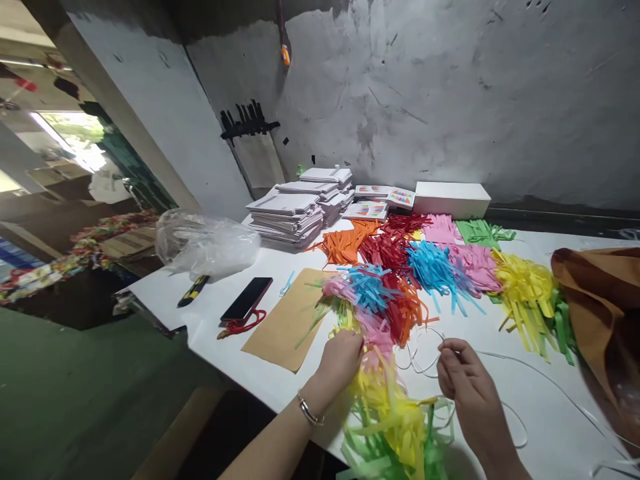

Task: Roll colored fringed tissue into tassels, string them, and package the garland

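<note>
Strips of paper fringe lie in a strand, with a yellow bundle [395,407], a pink piece [375,330] and a blue one [373,287]. My left hand [340,363], with a bracelet on the wrist, is closed on the fringe strand between yellow and pink pieces. To the right, my right hand [465,380] pinches the white string [423,363] between thumb and forefinger. Loops of this string run across the table on both sides of that hand. Green fringe [390,453] hangs at the near table edge.
A brown paper sheet [293,320], phone [247,300], cutter [193,291] and plastic bag [207,243] lie left. Behind are stacked white packets [290,217], a white box [453,199] and more fringe bundles [435,267]. A brown bag [600,300] stands right.
</note>
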Motion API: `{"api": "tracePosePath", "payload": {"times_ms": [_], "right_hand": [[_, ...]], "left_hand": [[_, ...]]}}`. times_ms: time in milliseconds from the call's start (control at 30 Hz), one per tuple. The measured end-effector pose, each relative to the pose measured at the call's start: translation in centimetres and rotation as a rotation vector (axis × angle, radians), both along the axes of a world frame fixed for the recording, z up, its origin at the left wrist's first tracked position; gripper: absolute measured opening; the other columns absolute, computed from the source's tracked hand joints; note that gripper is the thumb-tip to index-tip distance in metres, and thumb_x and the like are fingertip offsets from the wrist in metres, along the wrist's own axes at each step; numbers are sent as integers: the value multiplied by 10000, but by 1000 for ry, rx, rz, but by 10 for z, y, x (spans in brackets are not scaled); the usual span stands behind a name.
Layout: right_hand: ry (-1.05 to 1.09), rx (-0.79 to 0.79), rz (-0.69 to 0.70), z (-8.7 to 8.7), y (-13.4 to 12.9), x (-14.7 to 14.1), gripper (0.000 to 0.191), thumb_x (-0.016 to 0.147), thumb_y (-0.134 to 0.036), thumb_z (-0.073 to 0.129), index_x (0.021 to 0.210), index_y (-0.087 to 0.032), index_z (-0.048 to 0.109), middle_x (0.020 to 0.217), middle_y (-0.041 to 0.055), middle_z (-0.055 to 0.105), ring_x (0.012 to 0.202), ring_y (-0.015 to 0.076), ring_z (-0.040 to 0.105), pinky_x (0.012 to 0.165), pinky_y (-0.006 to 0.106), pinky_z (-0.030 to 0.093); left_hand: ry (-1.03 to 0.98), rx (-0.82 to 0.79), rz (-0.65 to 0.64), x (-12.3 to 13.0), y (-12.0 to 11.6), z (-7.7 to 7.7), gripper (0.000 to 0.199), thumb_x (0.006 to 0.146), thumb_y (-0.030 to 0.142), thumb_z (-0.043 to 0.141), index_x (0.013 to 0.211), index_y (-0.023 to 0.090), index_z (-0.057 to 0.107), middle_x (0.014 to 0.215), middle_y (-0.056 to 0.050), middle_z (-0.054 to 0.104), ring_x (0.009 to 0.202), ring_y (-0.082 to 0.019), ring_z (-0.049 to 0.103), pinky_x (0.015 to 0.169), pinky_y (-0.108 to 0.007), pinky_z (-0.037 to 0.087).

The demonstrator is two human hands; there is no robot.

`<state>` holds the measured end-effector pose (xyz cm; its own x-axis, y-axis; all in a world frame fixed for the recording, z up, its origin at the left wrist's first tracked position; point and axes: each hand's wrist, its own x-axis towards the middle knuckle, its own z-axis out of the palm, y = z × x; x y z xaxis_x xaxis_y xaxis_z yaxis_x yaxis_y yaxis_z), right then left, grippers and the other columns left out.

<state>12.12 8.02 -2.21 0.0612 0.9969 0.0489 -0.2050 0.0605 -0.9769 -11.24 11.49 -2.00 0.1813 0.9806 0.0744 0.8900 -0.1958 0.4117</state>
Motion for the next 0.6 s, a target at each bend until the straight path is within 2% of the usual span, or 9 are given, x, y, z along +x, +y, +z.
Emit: {"api": "tracePosePath", "payload": {"times_ms": [67,133,200,267,333,400,533,600], "right_hand": [[-230,128,68,-1,-1,-9,196,996,-417,531,963,-239,606,676,-33,489,577,113,471,518,200,398],[-442,329,155,1,-1,-18,180,1005,-334,488,967,-237,635,997,63,621,859,175,618,728,260,509],[-552,489,253,5,-1,-26,183,1000,-259,460,991,-240,642,1276,101,562,1107,217,602,901,304,506],[-570,541,287,8,-4,-32,181,994,-210,450,1007,-244,627,1223,89,582,1065,191,621,872,270,516],[-533,554,244,11,-9,-36,169,989,-186,456,997,-248,612,1044,57,618,925,162,645,786,234,524],[-496,562,204,13,-15,-38,166,980,-180,470,994,-252,619,997,49,629,900,165,650,768,236,527],[-458,505,213,16,-26,-35,185,962,-225,506,950,-267,686,1128,75,637,914,189,666,717,253,532],[-417,444,133,17,-29,-29,185,959,-272,530,909,-267,708,1116,77,647,863,192,666,668,255,520]], "left_hand": [[21,12,-39,-2,0,6,197,885,73,566,893,160,742,883,-120,713,886,-289,650,767,-386,514],[-10,71,-109,1,-8,17,231,936,122,529,1001,188,742,972,-118,712,939,-281,628,799,-391,498],[-192,147,-208,6,-19,30,225,955,161,535,1042,208,737,980,-105,710,933,-257,620,804,-374,492],[-558,160,-243,13,-29,39,145,934,200,610,1006,204,736,929,-86,709,859,-218,629,754,-328,501],[-969,50,-201,22,-34,42,92,885,263,710,936,190,734,877,-67,697,784,-186,633,688,-285,506],[-1255,-88,-169,31,-36,38,157,831,325,781,858,177,736,841,-48,669,764,-168,626,670,-263,504],[-1451,-197,-130,37,-37,26,218,815,372,801,773,165,744,928,-62,682,899,-184,629,831,-294,499],[-1503,-244,-70,36,-38,22,227,822,384,796,805,163,747,934,-69,714,903,-181,639,853,-296,490]]}}
